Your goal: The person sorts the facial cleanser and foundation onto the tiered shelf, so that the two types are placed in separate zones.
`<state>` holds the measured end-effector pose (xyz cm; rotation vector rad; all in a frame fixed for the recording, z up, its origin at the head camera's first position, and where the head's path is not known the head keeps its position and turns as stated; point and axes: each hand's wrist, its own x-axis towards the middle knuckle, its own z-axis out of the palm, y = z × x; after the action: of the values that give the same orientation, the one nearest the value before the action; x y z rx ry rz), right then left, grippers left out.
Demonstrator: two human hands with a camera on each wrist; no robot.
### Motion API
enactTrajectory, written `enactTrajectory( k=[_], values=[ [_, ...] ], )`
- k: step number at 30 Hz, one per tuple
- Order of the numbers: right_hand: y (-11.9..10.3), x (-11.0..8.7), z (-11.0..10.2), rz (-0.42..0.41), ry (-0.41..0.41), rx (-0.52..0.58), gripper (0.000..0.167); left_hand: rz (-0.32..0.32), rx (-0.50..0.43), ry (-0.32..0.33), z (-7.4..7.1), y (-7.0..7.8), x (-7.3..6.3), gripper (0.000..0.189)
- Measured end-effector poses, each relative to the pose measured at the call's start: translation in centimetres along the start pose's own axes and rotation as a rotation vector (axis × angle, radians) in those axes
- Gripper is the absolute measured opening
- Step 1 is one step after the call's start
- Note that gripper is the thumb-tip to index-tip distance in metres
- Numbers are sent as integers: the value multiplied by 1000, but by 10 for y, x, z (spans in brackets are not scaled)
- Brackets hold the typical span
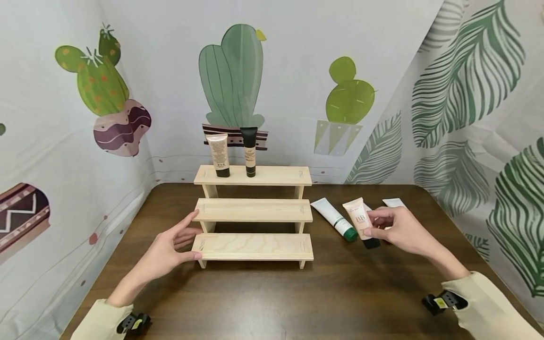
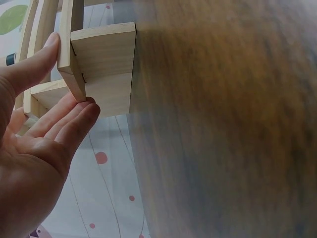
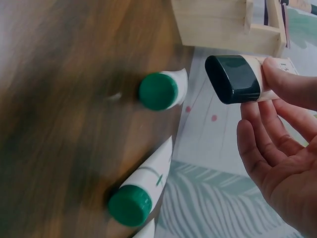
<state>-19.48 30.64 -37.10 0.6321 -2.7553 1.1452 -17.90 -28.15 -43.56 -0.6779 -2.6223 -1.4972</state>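
My right hand (image 1: 399, 229) pinches a BB cream tube (image 1: 358, 216), pale with a black cap, between thumb and fingers. In the right wrist view its black cap (image 3: 233, 79) points left, away from the palm. To the left, my left hand (image 1: 163, 250) touches the left end of a three-step wooden stand (image 1: 252, 246). The left thumb lies at the bottom step's front corner, and the fingers reach up toward the middle step. On the top step a pale tube (image 1: 219, 153) and a slimmer black-topped tube (image 1: 250, 156) stand upright on their caps.
A white tube (image 1: 331, 216) with a green cap lies on the brown table (image 1: 272, 297), right of the stand. Another green-capped white tube (image 3: 153, 173) lies nearby, and a white tube end (image 1: 394, 202) shows behind the right hand. A printed cloth (image 1: 293, 71) hangs behind.
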Motion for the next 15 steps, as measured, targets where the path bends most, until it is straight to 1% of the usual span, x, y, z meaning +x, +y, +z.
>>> enactTrajectory(
  k=[6, 15],
  values=[
    [-11, 12, 6, -27, 50, 3, 38, 4, -5, 1, 1, -1, 0, 111],
    [-31, 39, 14, -5, 73, 39, 37, 8, -3, -1, 1, -4, 0, 111]
  ],
)
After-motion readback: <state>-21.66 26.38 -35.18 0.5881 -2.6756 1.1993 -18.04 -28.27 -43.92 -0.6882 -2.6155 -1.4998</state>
